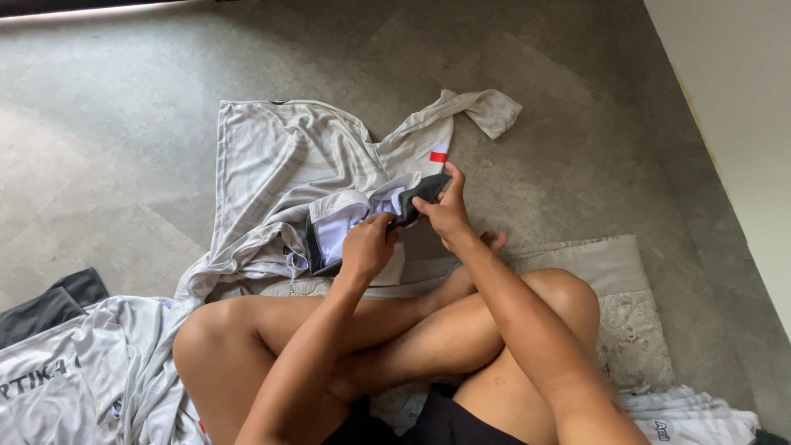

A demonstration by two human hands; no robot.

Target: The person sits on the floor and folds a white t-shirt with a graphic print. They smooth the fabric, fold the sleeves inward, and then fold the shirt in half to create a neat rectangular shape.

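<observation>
Head view: my left hand and right hand both pinch the dark collar of the pale striped shirt, which is spread on the grey floor, likely to straighten it. Another shirt lies beside my knee.

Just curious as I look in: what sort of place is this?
Probably a room at home: a bare grey floor, a cushion to sit on, and shirts spread out, one pale shirt in both hands.
</observation>
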